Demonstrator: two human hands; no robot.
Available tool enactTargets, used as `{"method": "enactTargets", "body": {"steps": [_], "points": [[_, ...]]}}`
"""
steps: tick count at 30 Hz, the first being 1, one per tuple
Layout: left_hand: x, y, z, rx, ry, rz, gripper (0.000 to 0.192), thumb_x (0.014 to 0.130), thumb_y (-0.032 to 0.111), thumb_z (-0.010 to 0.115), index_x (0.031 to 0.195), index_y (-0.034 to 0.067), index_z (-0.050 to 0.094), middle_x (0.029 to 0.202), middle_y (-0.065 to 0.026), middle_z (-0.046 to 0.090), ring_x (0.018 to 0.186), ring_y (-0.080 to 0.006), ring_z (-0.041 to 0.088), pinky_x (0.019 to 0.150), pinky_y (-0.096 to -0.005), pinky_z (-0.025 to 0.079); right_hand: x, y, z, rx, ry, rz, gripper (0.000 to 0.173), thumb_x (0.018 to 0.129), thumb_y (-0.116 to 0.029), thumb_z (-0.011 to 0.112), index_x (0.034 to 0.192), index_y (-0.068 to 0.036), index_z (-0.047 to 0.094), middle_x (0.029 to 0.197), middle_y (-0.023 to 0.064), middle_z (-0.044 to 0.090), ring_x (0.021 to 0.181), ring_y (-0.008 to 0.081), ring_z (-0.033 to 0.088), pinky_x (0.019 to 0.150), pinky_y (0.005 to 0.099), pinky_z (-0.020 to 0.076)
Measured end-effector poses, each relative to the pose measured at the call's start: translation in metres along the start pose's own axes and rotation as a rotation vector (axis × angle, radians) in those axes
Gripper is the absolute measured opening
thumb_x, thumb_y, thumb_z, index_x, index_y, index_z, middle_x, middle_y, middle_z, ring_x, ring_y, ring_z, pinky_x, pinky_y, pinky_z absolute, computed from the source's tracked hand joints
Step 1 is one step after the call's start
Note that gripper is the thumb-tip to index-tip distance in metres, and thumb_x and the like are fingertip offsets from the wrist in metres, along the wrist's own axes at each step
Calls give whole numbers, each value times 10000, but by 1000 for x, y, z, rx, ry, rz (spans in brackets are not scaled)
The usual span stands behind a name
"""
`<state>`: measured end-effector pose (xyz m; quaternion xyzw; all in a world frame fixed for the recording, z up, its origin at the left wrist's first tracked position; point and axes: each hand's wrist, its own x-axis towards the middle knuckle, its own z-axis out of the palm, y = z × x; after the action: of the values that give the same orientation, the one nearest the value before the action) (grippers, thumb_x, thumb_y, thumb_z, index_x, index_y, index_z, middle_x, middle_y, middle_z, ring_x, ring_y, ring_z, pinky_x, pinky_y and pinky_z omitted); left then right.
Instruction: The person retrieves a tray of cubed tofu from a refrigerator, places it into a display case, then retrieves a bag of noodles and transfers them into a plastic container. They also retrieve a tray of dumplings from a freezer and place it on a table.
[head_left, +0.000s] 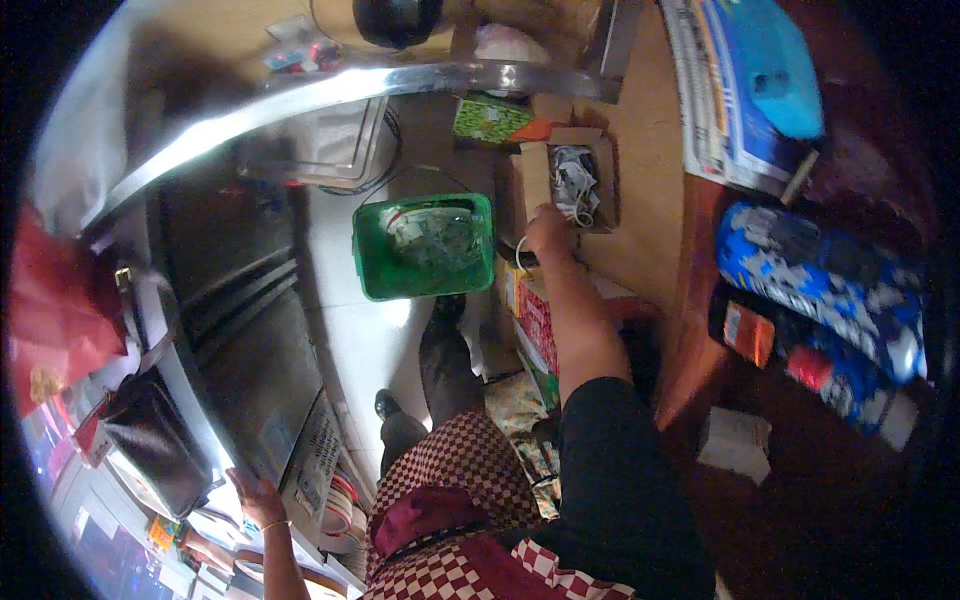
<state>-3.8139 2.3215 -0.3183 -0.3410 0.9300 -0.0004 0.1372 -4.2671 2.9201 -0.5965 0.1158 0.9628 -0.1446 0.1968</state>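
Note:
My right hand (549, 231) is at the near left edge of an open cardboard box (609, 180) and is closed round a white cord or loop (519, 255). Inside the box lie crumpled papers and wrappers (575, 178). To the left on the tiled floor stands a green plastic bin (424, 288) with a clear plastic bag or wrapping (442, 236) in it. My left hand (259, 501) rests at the bright edge of the counter (214, 442) at the lower left, beside a black pouch (154, 442); whether it grips the edge is unclear.
A green patterned box (491, 120) stands behind the cardboard box. Red patterned boxes (536, 319) are below my right forearm. A blue camouflage-patterned bag (817, 285) lies on the dark surface at right, below stacked papers (712, 90). A metal-edged counter (420, 79) curves across the top.

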Motion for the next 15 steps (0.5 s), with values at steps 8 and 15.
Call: {"method": "enactTargets", "body": {"steps": [8,15], "points": [[4,5,-10,77,-81,10,677,848,154,599,1429,-105,366,1476,-312,382,1372,-414,398,1142,-423,347,61,85,24,-405,-157,62,253,866,-135,607,1095,-54,679,1137,187,633,970,346,684,748,425,578],[13,2,-15,139,-158,18,673,826,144,620,1390,-145,392,1442,-333,412,1350,-427,421,1144,-416,344,47,96,-5,105,548,232,212,889,-166,622,990,20,640,941,221,674,891,417,652,804,471,522]]}}
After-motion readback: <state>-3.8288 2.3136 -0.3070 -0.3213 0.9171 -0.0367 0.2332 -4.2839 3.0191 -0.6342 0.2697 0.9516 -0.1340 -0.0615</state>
